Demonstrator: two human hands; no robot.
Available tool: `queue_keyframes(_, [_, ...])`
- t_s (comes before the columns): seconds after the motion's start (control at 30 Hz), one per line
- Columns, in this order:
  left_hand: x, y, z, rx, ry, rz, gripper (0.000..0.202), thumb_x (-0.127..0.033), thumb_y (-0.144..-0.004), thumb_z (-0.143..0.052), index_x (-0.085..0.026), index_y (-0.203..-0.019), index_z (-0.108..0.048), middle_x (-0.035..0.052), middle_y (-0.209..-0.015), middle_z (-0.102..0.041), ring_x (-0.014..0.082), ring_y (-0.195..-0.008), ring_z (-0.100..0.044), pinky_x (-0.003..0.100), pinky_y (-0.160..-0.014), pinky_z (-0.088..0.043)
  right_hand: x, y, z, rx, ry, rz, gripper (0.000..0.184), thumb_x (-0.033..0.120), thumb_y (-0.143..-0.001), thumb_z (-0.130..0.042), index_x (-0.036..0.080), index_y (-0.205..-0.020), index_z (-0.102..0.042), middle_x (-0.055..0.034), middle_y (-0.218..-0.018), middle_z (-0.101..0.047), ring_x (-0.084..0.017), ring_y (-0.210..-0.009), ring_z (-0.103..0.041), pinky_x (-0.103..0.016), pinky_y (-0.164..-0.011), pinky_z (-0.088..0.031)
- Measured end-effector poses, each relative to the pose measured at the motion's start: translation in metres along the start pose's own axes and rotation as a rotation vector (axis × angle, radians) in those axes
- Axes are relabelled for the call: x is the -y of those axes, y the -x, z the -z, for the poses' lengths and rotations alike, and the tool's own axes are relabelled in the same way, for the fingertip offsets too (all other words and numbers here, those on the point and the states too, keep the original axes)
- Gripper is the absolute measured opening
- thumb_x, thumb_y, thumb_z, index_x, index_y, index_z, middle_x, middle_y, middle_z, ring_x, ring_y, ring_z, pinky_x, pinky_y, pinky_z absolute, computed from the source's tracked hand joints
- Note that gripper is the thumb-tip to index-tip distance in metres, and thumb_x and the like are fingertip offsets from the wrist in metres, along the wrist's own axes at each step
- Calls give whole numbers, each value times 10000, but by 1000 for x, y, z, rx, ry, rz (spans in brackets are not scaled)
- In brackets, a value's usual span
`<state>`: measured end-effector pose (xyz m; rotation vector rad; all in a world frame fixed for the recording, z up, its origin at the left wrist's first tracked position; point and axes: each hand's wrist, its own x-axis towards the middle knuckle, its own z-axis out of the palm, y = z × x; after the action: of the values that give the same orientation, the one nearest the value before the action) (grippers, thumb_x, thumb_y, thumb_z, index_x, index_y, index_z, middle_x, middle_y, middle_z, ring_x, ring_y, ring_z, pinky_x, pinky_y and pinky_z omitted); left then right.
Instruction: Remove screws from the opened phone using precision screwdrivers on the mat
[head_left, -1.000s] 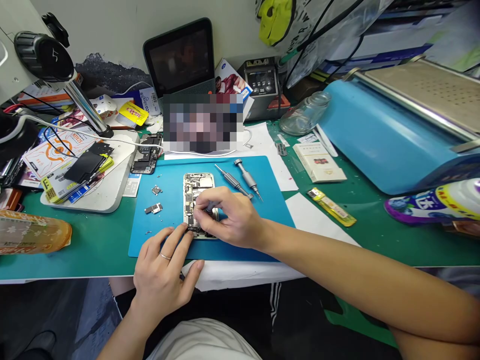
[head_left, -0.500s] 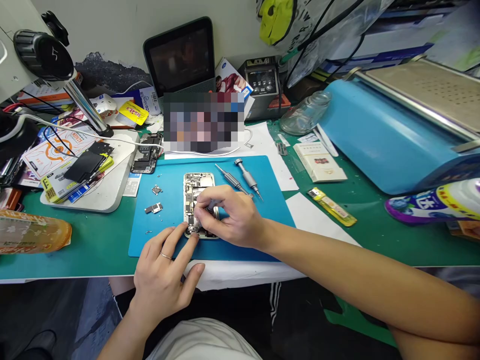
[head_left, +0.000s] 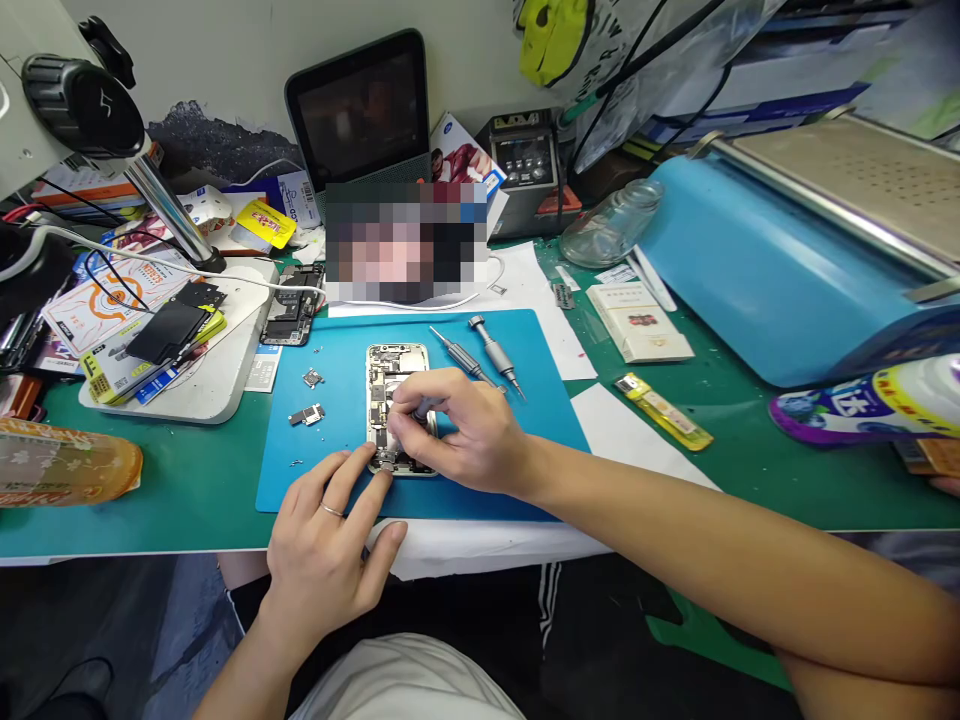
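Blue and flat, a mat (head_left: pixel 345 350) on the green desk (head_left: pixel 195 500) carries an opened phone with pale edges (head_left: pixel 379 388), near the mat's front edge. The left hand (head_left: pixel 326 540) has spread fingers, holding nothing, two tips on the phone's near left corner. The right hand (head_left: pixel 469 430) pinches what may be a slim grey tool (head_left: pixel 424 408), mostly hidden. Best to press softly and hold that corner steady.

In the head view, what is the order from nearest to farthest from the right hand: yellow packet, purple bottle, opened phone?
1. Opened phone, on the blue mat, partly beneath the right hand.
2. Yellow packet, right of the mat.
3. Purple bottle, farther right.
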<state>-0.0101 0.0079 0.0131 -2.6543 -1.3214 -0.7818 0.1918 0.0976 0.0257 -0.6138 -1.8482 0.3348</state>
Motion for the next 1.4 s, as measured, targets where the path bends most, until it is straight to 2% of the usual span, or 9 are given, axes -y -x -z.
queue_keyframes(0.73, [0,0,0,3,-7,-4,375,-330,-1004,-588,-130,-1314,-654,151,-1404,-672,319,-1244,-597,440,-1022,-462,1,0,0,-21,-3,4,206,133,-973,-599,232,-1143,-539,47,-810,-672,-84,-636,-681,-167,-566,-582])
queue_keyframes(1.4, [0,0,-1,-9,-6,-5,397,-344,-993,-607,-123,-1318,-660,156,-1384,-683,319,-1238,-604,437,-1030,-469,-1,1,1,-34,31,23,199,119,-976,-604,195,-1154,-559,35,-833,-684,-72,-682,-708,-143,-615,-597])
